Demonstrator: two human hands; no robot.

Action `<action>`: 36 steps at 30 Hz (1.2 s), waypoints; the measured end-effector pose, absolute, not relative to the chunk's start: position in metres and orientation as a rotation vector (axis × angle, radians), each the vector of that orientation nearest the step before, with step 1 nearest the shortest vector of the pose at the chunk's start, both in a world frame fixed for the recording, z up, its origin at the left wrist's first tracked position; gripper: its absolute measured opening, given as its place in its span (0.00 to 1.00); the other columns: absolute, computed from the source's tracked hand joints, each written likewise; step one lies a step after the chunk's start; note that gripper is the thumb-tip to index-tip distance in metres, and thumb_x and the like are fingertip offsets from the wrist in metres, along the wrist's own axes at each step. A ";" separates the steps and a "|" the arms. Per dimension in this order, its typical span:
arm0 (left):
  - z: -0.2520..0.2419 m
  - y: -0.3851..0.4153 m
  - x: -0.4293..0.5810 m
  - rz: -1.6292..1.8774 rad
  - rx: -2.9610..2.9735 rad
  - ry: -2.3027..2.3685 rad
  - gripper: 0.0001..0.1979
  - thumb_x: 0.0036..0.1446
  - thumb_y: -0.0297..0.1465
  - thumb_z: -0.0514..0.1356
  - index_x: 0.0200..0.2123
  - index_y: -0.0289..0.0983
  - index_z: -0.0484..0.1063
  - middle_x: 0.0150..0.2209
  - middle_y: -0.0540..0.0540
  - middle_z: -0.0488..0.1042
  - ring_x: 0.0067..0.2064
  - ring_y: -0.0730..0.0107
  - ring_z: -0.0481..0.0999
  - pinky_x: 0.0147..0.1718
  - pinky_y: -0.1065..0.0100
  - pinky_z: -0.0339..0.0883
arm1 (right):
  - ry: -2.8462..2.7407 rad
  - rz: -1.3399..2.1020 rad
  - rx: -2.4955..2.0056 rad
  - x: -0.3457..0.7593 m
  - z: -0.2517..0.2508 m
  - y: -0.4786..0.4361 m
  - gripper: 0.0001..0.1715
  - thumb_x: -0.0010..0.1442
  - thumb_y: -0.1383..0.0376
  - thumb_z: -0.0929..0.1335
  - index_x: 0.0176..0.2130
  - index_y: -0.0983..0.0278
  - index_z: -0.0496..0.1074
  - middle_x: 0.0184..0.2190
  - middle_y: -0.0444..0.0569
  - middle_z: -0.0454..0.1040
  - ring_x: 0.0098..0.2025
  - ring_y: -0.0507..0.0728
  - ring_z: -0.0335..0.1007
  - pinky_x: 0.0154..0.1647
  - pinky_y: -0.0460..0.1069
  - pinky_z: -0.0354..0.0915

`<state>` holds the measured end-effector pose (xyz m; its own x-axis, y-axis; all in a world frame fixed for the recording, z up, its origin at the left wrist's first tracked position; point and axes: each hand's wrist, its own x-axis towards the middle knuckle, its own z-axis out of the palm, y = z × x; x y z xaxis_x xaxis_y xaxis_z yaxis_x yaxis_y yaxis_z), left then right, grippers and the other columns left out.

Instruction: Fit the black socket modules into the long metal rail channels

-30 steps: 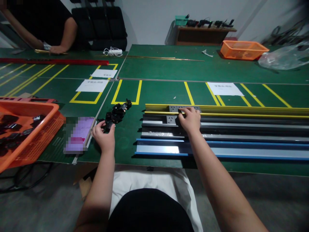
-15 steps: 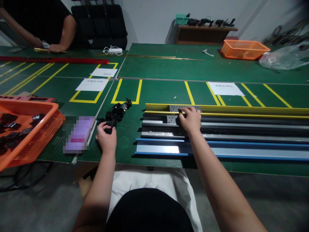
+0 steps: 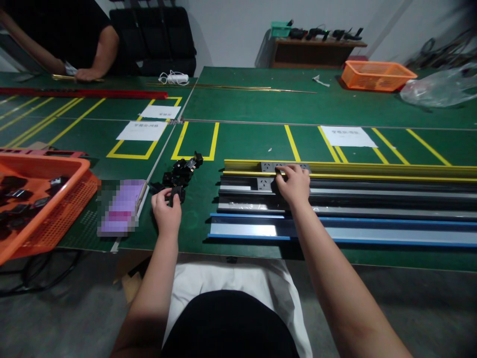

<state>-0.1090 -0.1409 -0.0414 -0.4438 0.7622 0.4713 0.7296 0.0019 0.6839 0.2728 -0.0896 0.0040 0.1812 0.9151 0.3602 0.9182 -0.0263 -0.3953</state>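
My left hand [image 3: 166, 211] is closed, with thumb and fingers pinching a black socket module [image 3: 178, 193]. It is at the near end of a loose pile of black socket modules [image 3: 180, 171]. My right hand [image 3: 296, 186] reaches over the rails, its fingers curled against the yellow rail [image 3: 372, 171]. Grey socket modules [image 3: 267, 167] sit in that rail, partly under my fingers; what the fingertips grip is hidden. Just left of my right thumb, another socket module [image 3: 264, 184] sits in a black rail [image 3: 238, 188].
A blue rail [image 3: 242, 229] lies nearest the table edge. At left are a purple-screened phone [image 3: 124, 206], partly pixelated, and an orange basket [image 3: 80, 199] of black modules. Across the table, a co-worker's hand [image 3: 88, 74] rests by brass strips. Another orange basket [image 3: 378, 77] stands at back right.
My left hand has shifted slightly right, and the black socket module in its fingers has moved right and turned. My right hand stays in place on the rails.
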 end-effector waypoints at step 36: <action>-0.019 -0.085 -0.042 1.374 0.873 1.256 0.22 0.46 0.32 0.65 0.45 0.39 0.65 0.39 0.47 0.76 0.34 0.69 0.78 0.29 0.69 0.75 | -1.719 0.006 -1.938 0.272 0.006 -0.091 0.21 0.58 0.61 0.64 0.49 0.56 0.78 0.49 0.52 0.72 0.48 0.66 0.59 0.49 0.59 0.59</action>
<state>-0.0417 -0.0848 -0.0189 -0.2023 0.9714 -0.1242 -0.2109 0.0806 0.9742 0.2719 -0.0906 0.0064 0.1847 0.9205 0.3444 0.9181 -0.0366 -0.3946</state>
